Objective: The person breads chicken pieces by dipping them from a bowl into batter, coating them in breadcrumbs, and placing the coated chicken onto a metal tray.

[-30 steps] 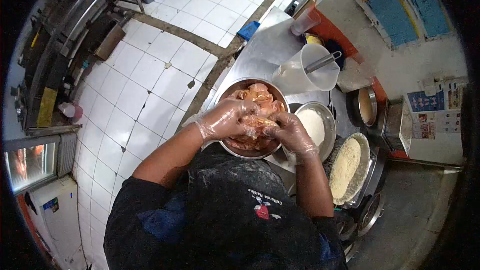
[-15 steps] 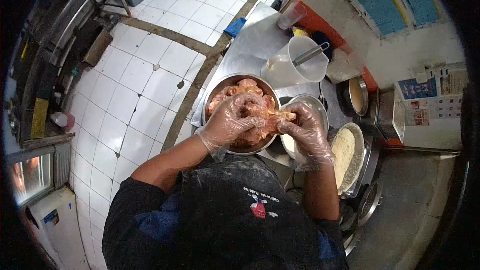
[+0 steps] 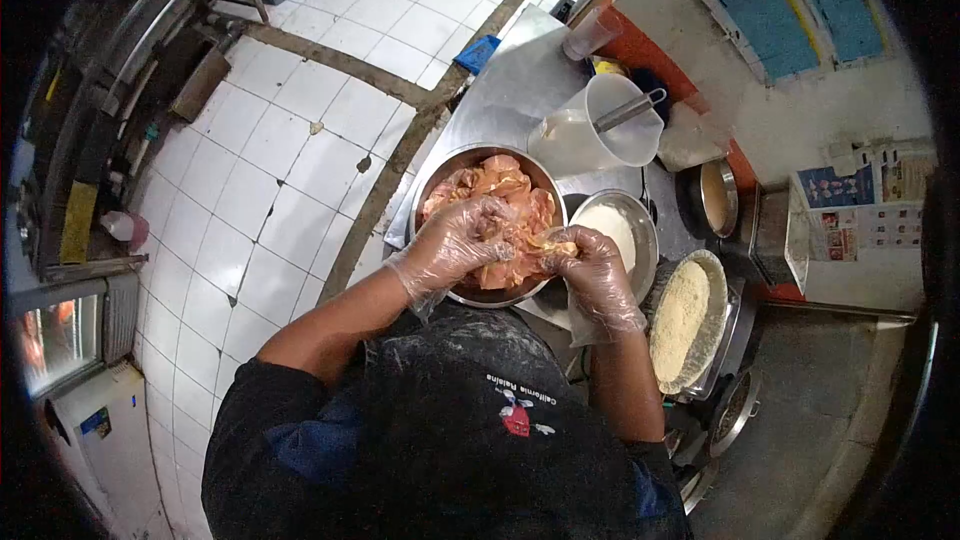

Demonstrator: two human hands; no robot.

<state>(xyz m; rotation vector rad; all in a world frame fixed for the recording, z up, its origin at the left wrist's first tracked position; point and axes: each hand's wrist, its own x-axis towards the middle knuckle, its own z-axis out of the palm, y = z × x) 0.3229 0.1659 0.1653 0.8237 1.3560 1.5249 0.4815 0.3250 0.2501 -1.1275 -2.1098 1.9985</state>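
Note:
A metal bowl (image 3: 420,215) full of raw chicken pieces (image 3: 500,180) stands in front of me on the steel counter. Both my hands wear clear plastic gloves. My left hand (image 3: 455,245) is over the bowl's near left side, fingers and thumb closed on raw chicken; where that piece ends among the others is hard to make out. At the bowl's right rim, my right hand (image 3: 597,275) pinches the pale end of a chicken piece (image 3: 552,245) between thumb and fingers. Just beyond that hand sits a metal bowl of white powder (image 3: 608,230).
Right of my forearm is a round pan of pale crumbly coating (image 3: 680,325). Behind the bowls stands a translucent plastic pitcher (image 3: 580,140) with a metal-handled utensil (image 3: 630,112) across it. A dark pot (image 3: 712,195) is by the wall. White floor tiles (image 3: 290,220) lie to the left.
My right hand has moved slightly down and back, showing more of the white powder bowl. The chicken between my hands sits lower, closer to the other pieces.

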